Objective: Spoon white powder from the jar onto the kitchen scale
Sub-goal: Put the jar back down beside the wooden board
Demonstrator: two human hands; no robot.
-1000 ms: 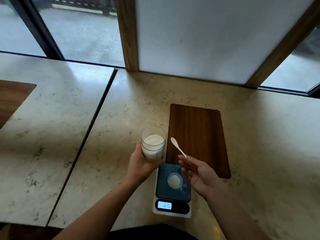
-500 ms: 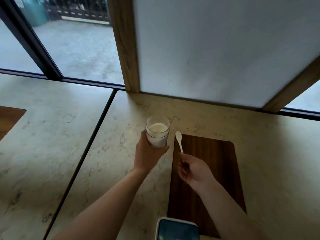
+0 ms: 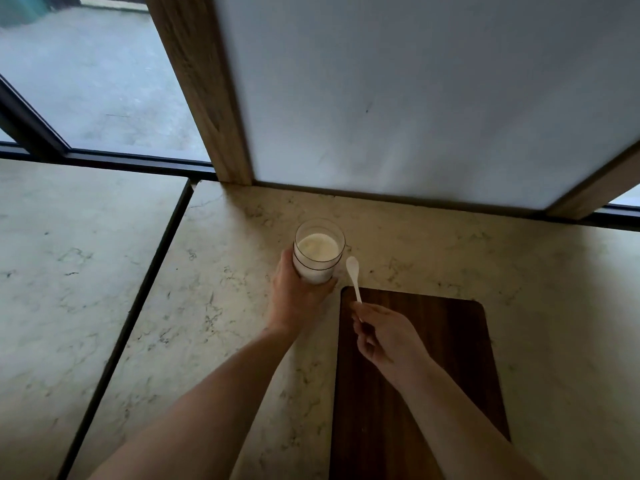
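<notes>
A clear glass jar (image 3: 319,251), more than half full of white powder, is upright just off the far left corner of the wooden board. My left hand (image 3: 294,299) wraps around its near side. My right hand (image 3: 384,336) pinches the handle of a small white spoon (image 3: 353,276). The spoon's bowl points away from me and sits just right of the jar, outside it. The spoon looks empty. The kitchen scale is out of view.
A dark wooden board (image 3: 446,344) lies on the pale marble counter (image 3: 519,268) under my right hand. A dark seam (image 3: 138,306) splits the counter on the left. A white panel (image 3: 415,98) with wooden frame posts (image 3: 207,91) rises right behind the jar.
The view has tilted up, so the scale dropped out of the bottom of the frame. Both hands, with jar and spoon, moved away from me towards the board's far left corner.
</notes>
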